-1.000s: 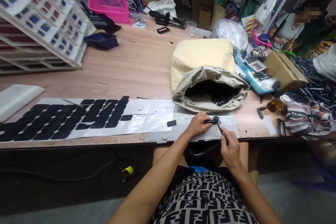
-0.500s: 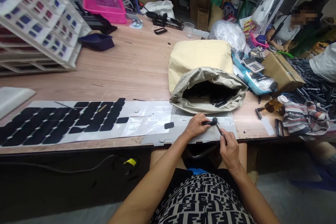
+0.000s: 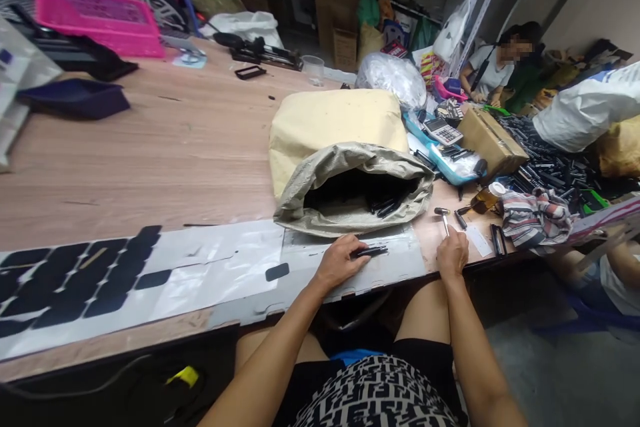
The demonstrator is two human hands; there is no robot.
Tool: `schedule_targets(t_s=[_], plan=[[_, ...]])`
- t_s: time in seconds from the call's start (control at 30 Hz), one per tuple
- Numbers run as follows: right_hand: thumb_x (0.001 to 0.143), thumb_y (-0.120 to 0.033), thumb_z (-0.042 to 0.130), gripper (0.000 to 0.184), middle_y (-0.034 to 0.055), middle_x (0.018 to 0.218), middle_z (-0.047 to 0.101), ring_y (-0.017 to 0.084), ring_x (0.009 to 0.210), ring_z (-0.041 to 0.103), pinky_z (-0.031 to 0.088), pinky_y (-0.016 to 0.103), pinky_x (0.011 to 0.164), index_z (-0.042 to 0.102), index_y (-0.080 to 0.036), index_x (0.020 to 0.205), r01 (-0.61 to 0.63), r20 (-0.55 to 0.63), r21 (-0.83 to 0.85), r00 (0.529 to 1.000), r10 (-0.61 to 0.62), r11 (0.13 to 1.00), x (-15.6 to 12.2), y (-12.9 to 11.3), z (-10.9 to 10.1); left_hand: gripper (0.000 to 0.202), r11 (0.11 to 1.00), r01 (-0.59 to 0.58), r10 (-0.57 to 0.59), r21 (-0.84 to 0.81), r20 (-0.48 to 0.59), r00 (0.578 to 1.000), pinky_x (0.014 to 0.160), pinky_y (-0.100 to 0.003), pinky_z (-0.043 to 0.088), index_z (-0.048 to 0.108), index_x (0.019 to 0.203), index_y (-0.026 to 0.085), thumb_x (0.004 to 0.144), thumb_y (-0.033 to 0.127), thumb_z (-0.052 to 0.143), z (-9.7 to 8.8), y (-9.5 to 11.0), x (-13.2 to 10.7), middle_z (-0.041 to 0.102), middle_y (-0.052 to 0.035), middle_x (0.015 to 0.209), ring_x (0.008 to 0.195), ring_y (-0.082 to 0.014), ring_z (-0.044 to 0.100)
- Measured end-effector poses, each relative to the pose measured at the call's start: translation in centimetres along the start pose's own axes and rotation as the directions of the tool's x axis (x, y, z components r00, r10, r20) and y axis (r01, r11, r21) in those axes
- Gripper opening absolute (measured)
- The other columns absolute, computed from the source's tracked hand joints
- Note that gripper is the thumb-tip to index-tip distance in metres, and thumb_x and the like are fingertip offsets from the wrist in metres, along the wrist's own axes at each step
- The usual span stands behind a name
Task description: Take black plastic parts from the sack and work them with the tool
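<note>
My left hand (image 3: pixel 343 260) is closed on a slim black piece (image 3: pixel 373 251), whose end sticks out to the right over the grey sheet (image 3: pixel 400 253). To the right, my right hand (image 3: pixel 453 252) grips the handle of a small hammer (image 3: pixel 444 215); its head points away from me, low over the bare wood. Just behind my left hand lies an open-mouthed sack (image 3: pixel 340 113), and black pieces (image 3: pixel 385 203) show inside its dark opening.
Black rounded pads (image 3: pixel 115 267) cover the white sheet (image 3: pixel 210 260) at left. On the right are a bottle (image 3: pixel 485 199), a striped cloth (image 3: pixel 535 217), a cardboard box (image 3: pixel 487 140), a calculator (image 3: pixel 443 132) and a heap of black parts (image 3: pixel 540 153). A person (image 3: pixel 493 67) sits beyond.
The hammer has moved away from the black piece to the right with my right hand. My left hand keeps its hold on the piece. The view has swung right.
</note>
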State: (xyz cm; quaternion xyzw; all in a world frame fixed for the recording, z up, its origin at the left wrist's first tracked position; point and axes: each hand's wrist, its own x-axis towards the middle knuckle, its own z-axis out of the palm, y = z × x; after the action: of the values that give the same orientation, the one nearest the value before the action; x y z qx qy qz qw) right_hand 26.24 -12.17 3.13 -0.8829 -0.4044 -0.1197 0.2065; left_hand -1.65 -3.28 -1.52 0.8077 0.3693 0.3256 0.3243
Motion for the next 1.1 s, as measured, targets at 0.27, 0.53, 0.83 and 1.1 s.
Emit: schedule_targets(t_s=[0.27,0.53,0.83,1.1], plan=[[0.097,-0.019,0.041,0.036,0.0106,0.102,0.058,0.025,0.095,0.050,0.034,0.034,0.074,0.060,-0.021,0.127,0.105,0.008,-0.231,0.994,-0.106,0.967,0.2,0.3,2.2,0.023,0.983,-0.163,0.165,-0.082,0.022,0.986,0.083,-0.031,0.055,0.065,0.111,0.020,0.098,0.033,0.050,-0.6,3.4,-5.5,0.071,-0.0061,0.099,0.090,-0.0184,0.067],[0.096,-0.020,0.042,0.036,0.0113,0.105,0.056,0.026,0.098,0.049,0.035,0.035,0.076,0.057,-0.020,0.129,0.112,0.030,-0.248,0.994,-0.108,0.962,0.0,0.1,1.8,0.028,0.976,-0.130,0.113,0.175,0.104,0.988,0.085,-0.031,0.057,0.067,0.118,0.020,0.099,0.027,0.048,3.1,1.3,-15.6,0.075,-0.0098,0.102,0.093,-0.0219,0.072],[0.095,-0.019,0.043,0.035,0.0115,0.107,0.055,0.025,0.101,0.047,0.035,0.034,0.078,0.056,-0.021,0.128,0.105,0.061,-0.239,0.994,-0.093,0.965,-0.2,0.1,1.7,0.036,0.739,0.383,-0.643,0.555,0.409,0.648,0.099,-0.039,0.049,0.064,0.124,0.017,0.096,0.020,0.042,4.8,2.4,-11.5,0.067,-0.0170,0.126,0.121,-0.0287,0.063],[0.094,-0.017,0.043,0.035,0.0108,0.107,0.055,0.025,0.099,0.047,0.035,0.035,0.079,0.056,-0.020,0.127,0.108,0.072,-0.225,0.993,-0.094,0.968,-0.2,0.0,1.6,0.035,0.989,0.148,-0.130,-0.028,0.334,0.934,0.081,-0.028,0.054,0.076,0.100,0.026,0.094,0.047,0.048,-1.5,7.9,-5.1,0.077,-0.0017,0.097,0.088,-0.0207,0.071]])
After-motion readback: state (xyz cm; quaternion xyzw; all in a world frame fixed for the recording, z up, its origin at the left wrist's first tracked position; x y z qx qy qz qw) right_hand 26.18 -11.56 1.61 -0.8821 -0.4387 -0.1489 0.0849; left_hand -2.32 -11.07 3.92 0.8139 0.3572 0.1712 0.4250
